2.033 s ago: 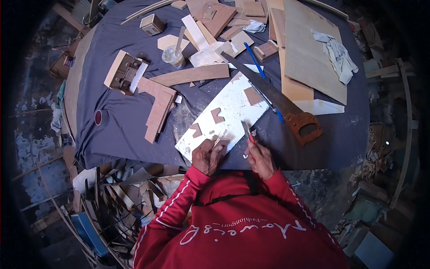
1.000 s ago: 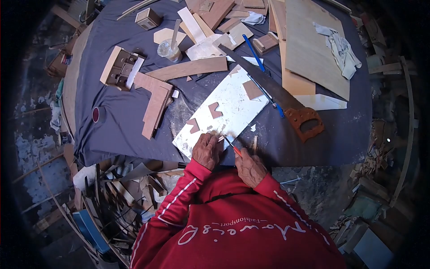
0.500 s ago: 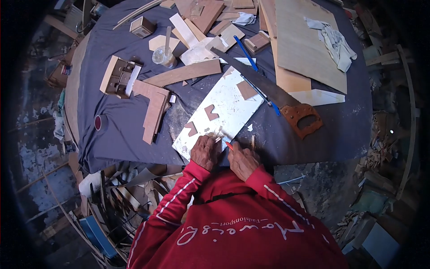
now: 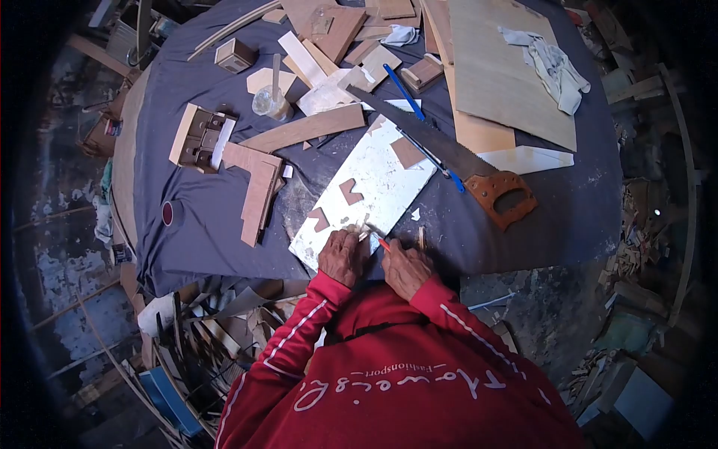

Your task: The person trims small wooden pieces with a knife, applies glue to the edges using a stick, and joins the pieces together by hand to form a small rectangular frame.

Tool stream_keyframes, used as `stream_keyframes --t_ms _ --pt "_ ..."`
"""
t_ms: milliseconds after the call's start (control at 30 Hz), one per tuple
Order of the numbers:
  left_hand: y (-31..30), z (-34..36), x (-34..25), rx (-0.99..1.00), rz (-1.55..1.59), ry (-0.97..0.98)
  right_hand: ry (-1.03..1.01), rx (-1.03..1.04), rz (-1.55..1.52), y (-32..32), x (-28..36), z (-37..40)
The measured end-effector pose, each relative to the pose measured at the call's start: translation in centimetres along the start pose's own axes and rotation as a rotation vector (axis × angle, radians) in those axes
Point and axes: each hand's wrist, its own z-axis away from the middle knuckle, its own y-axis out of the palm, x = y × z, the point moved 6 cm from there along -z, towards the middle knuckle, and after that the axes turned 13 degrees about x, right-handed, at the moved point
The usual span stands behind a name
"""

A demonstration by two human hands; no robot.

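Note:
Over the near end of a white board [image 4: 388, 178], my left hand [image 4: 342, 256] is closed, its fingertips pinching a small pale piece of wood [image 4: 364, 236]. My right hand [image 4: 406, 268] is wrapped around a slim red-handled cutting tool [image 4: 384, 245]. The tool's metal tip points at the small piece; its exact kind is too small to make out. Ahead of my hands on the board lie two brown notched pieces [image 4: 351, 191] and a brown square [image 4: 407, 151]. Pale shavings are scattered close to my fingertips.
A handsaw [image 4: 501, 200] rests at the board's right, beside a blue-ended hacksaw [image 4: 455, 180]. Left of the board are an L-shaped wooden piece [image 4: 259, 196] and a small compartmented box [image 4: 202, 140]. Farther back stand a jar [image 4: 271, 103] and wooden panels [image 4: 516, 90].
The camera view has shifted slightly. Both hands stay at the board's near end, still holding the small piece and the red-handled tool.

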Motion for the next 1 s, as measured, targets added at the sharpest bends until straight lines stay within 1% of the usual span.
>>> stream_keyframes --t_ms 33,133,167,200,267,367,433,467,533,567,600,633,667,700,767,800,867,900,967,1000 --pt "0.1 0.0 0.1 0.001 -0.004 -0.005 0.0 0.02 0.007 -0.4 0.2 0.1" --pt "-0.1 -0.1 -0.1 -0.014 0.008 0.004 -0.067 -0.082 -0.018 0.6 -0.6 0.3" --pt "-0.2 0.0 -0.2 -0.025 0.014 0.01 -0.073 -0.114 -0.007 1.8 -1.2 0.1" --pt "0.0 0.1 0.1 0.01 0.023 -0.009 -0.081 -0.148 0.004 2.5 -1.3 -0.3" --pt "0.6 0.5 0.5 0.068 0.039 -0.052 -0.063 -0.137 0.0 3.8 -2.4 -0.5" --pt "0.4 0.4 1.1 0.041 0.129 -0.108 0.029 -0.014 -0.058 0.5 -1.4 0.4" --pt "0.4 0.6 1.5 0.107 0.186 -0.226 0.077 0.065 -0.089 -1.0 -1.0 0.4" --pt "0.5 0.7 1.5 0.138 0.218 -0.284 0.081 -0.003 -0.12 -1.6 -1.3 0.4" --pt "0.6 1.4 1.5 0.034 0.667 -0.363 0.092 -0.131 -0.19 -2.4 -1.8 0.8" --pt "0.8 1.6 1.3 -0.017 0.893 -0.396 0.095 -0.16 -0.178 -2.8 -1.8 0.7" --pt "-1.0 0.6 0.0 -0.071 0.927 -0.386 0.097 -0.189 -0.163 -3.4 -1.8 0.3" --pt "-1.0 0.3 -0.1 -0.096 0.962 -0.372 0.097 -0.219 -0.147 -4.1 -1.7 -0.2" --pt "-1.1 0.0 0.0 -0.125 0.995 -0.358 0.021 -0.231 -0.279 -4.6 -1.4 -0.6" --pt "-1.3 0.0 0.2 -0.153 1.027 -0.348 0.001 -0.206 -0.309 -4.8 -1.0 -0.9" --pt "-1.1 0.3 0.8 -0.125 1.013 -0.362 -0.033 -0.153 -0.372 -5.1 -0.3 -1.0" --pt "-0.8 0.3 1.2 -0.11 1.007 -0.367 -0.104 -0.164 -0.248 -4.8 0.0 -1.0" --pt "0.1 0.5 2.4 -0.084 0.886 -0.364 -0.24 -0.184 -0.003 -3.3 0.1 -0.5" --pt "-0.1 0.4 2.4 -0.067 0.827 -0.364 -0.15 -0.138 -0.054 -3.1 -0.1 -0.6" --pt "-1.1 0.2 2.0 0.021 0.567 -0.323 0.035 -0.052 -0.159 -2.9 -0.1 -0.4" --pt "-1.7 -0.1 1.5 0.063 0.435 -0.3 0.029 -0.046 -0.179 -3.2 0.5 -0.3"
